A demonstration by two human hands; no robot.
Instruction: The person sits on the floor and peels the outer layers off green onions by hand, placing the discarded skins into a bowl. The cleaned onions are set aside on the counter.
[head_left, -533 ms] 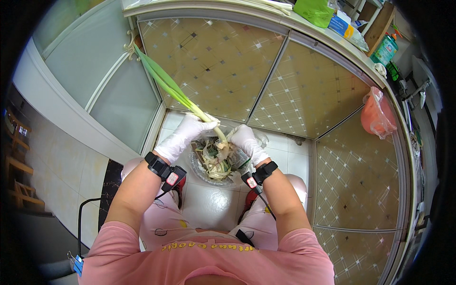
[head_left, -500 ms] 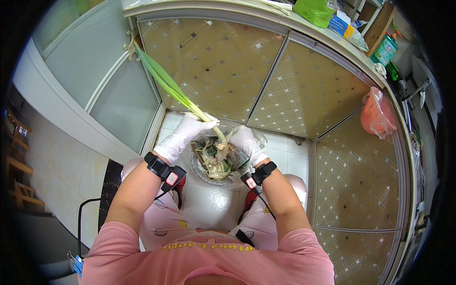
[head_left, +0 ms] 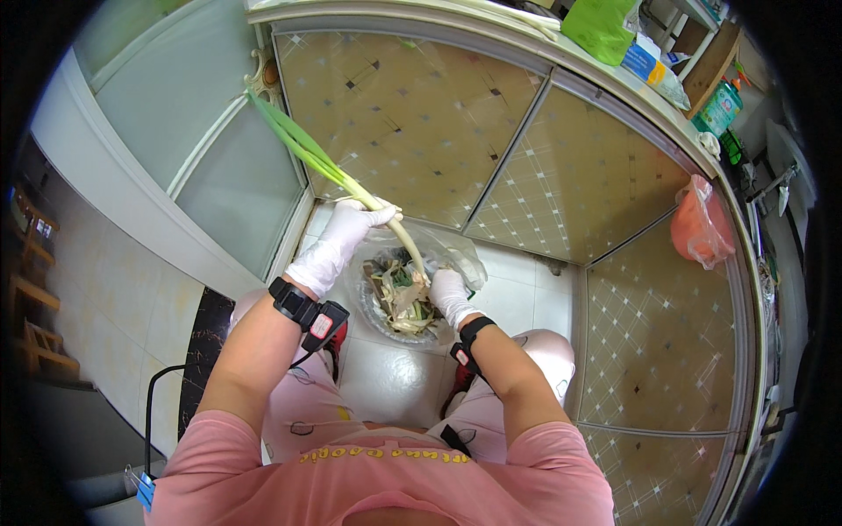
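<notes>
My gloved left hand [head_left: 353,224] is closed around the pale stem of a long green onion [head_left: 355,187]. Its green leaves slant up to the far left, and its root end points down over a round waste bin [head_left: 368,313] lined with a clear plastic bag [head_left: 465,260]. Pale peelings and green scraps [head_left: 410,311] lie inside the bin. Beside the root end is my gloved right hand [head_left: 452,295], lower than the left, with its fingers closed. What these fingers pinch, if anything, is hidden from view.
Patterned cabinet doors [head_left: 403,123] curve round the far and right sides. A red plastic bag [head_left: 702,223] hangs on the right. On the counter are a green package [head_left: 601,28] and a pump bottle [head_left: 717,107]. A frosted panel door [head_left: 237,184] stands at left.
My right hand has moved down and slightly right, nearer the bin's edge. The onion's root end has shifted a little lower and right, still in my left hand.
</notes>
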